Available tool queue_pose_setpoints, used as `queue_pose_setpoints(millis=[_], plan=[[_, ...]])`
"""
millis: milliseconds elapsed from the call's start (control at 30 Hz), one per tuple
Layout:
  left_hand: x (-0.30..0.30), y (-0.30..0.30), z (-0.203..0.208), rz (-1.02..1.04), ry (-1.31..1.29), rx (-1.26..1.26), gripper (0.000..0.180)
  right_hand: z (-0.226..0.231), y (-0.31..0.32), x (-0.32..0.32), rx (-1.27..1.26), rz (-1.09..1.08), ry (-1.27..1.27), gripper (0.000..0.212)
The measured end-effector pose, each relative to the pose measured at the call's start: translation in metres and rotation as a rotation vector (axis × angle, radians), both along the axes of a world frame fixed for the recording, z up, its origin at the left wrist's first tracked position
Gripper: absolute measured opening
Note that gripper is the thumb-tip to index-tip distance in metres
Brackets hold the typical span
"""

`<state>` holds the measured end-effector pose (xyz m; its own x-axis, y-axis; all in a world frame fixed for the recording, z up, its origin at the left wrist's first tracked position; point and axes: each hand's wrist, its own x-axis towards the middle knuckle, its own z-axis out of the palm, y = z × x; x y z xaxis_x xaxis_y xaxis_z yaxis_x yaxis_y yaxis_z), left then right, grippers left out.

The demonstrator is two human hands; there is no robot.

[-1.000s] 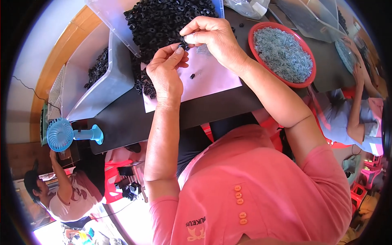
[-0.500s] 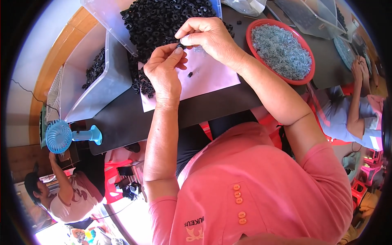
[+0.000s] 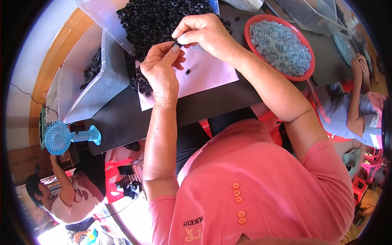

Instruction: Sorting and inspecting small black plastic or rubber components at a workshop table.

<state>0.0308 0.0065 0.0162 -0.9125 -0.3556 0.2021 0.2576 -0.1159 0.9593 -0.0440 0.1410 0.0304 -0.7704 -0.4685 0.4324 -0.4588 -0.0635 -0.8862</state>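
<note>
A small black plastic part (image 3: 178, 43) is pinched between my two hands, above a pale pink sheet (image 3: 208, 77). My left hand (image 3: 161, 67) grips it from below with thumb and forefinger. From the upper right, my right hand (image 3: 206, 34) closes thumb and fingertips at the same spot; the fingers mostly hide the part, and I cannot tell whether they also hold a spring. Just beyond lies a large heap of black plastic parts (image 3: 153, 20). One loose black part (image 3: 188, 72) rests on the sheet. A red round tray (image 3: 311, 65) of small silvery metal springs (image 3: 279, 47) stands to the right.
At the left, a translucent bin (image 3: 107, 77) holds more black parts. A blue desk fan (image 3: 58, 138) stands at the dark table's (image 3: 122, 122) left corner. Another clear bin (image 3: 312, 18) is at the far right. Other people are at both sides.
The view has shifted slightly, moving the hands and table things a little up and left in the picture. Both hands keep their pinch on the black part.
</note>
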Motion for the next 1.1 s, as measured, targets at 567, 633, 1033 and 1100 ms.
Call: queue_pose_setpoints(millis=[567,633,1033,1100], plan=[[0.001,0.003,0.000,0.049,-0.091,-0.098,0.009,-0.006,-0.005,0.001,0.170,-0.181,0.381,0.016],[0.000,0.003,-0.002,0.047,-0.094,-0.123,0.009,-0.009,-0.006,0.000,0.148,-0.221,0.462,0.020],[-0.003,0.011,-0.016,0.108,-0.029,-0.208,0.006,-0.012,-0.009,0.009,0.346,-0.301,0.664,0.020],[-0.005,0.010,-0.020,0.130,-0.013,-0.234,0.006,-0.017,-0.014,0.007,0.291,-0.310,0.709,0.020]])
